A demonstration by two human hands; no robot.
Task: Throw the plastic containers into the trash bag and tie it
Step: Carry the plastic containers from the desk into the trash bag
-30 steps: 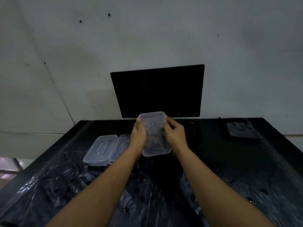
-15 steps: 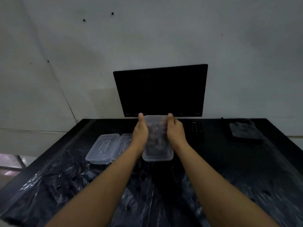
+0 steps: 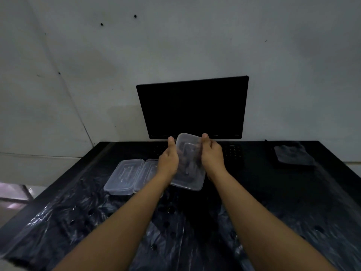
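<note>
A clear plastic container is held up between both hands above the dark table, tilted a little to the right. My left hand grips its left side and my right hand grips its right side. Two more clear lidded containers lie side by side on the table to the left, one further out and one partly hidden behind my left wrist. A black trash bag lies spread and crumpled over the near part of the table, under my forearms.
A dark monitor stands against the wall behind the hands, with a keyboard at its foot. A folded grey cloth lies at the back right. The table's left edge drops to the floor.
Both hands have kept hold of the container and turned it, so that it now leans to the right. The two containers on the table have not moved.
</note>
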